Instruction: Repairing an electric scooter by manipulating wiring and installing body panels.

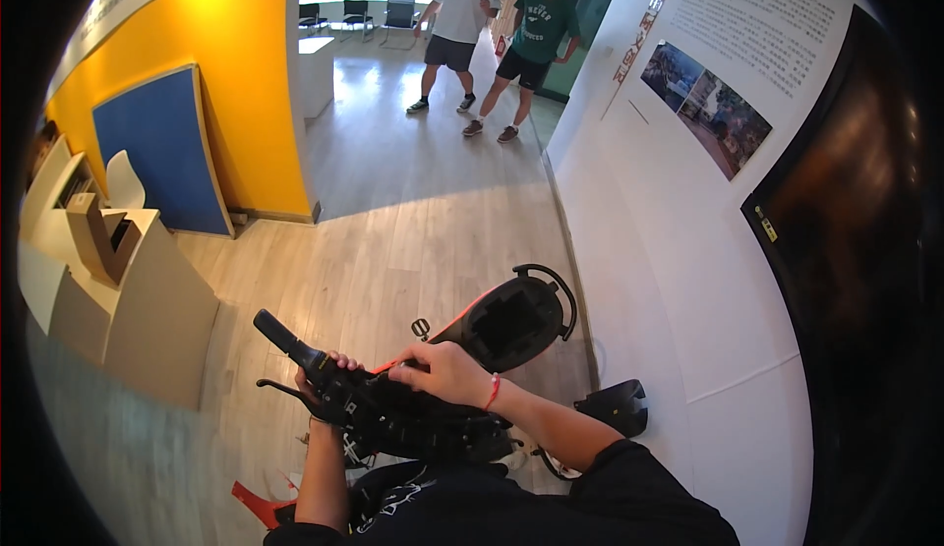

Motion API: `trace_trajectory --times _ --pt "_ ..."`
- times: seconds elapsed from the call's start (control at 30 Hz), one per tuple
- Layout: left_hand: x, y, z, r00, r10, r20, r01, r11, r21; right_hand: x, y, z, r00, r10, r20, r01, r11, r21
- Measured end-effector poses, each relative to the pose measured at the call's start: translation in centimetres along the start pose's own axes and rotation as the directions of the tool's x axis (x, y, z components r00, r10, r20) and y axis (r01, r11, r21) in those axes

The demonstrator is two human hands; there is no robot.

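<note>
Handlebar (366, 404): lower middle of the frame | left hand (306, 387) is wrapped around it; right hand (447, 373) bends over its middle, whether grasping I cannot tell | risk: if the left hold loosens, bar could perhaps turn and slip | grip (278, 334) points upper left; long axis slopes toward lower right

Office-like exhibition space: wall photos (725, 121), chairs (400, 10)

Chinese wall txt (755, 17), tee (544, 23) prob. English
</note>
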State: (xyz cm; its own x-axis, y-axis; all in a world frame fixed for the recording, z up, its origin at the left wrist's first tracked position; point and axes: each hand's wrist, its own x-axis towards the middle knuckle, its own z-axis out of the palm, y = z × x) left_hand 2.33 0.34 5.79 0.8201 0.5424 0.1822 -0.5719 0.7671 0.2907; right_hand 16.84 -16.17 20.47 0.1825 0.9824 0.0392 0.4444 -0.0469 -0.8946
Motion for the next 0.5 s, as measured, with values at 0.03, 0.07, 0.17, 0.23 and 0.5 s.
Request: trace_trajectory --times 0.03,0.07,0.17,0.23,0.5 --pt "-0.1 0.0 -0.1 1.000 0.004 0.000 -0.004 1.000 0.000 0.3 0.2 0.2 0.991 0.111 -0.069 -0.120 0.983 -0.140" --pt "-0.3 0.1 -0.3 1.000 0.003 -0.024 -0.003 1.000 0.002 0.6 0.5 0.3 0.967 0.206 -0.152 -0.241 0.932 -0.269" --pt "-0.1 -0.2 -0.2 0.998 -0.017 -0.053 0.017 1.000 -0.004 0.9 1.6 0.2 0.891 0.448 0.069 -0.442 0.825 0.352" --pt "-0.3 -0.1 -0.2 0.998 -0.023 -0.060 0.022 1.000 -0.010 0.6 2.3 1.0 0.869 0.485 0.102 -0.432 0.641 0.634" --pt "-1.5 0.0 -0.5 0.998 -0.029 -0.056 0.029 1.000 -0.005 -1.0 2.0 2.7 0.938 0.345 -0.025 -0.274 0.784 0.558"
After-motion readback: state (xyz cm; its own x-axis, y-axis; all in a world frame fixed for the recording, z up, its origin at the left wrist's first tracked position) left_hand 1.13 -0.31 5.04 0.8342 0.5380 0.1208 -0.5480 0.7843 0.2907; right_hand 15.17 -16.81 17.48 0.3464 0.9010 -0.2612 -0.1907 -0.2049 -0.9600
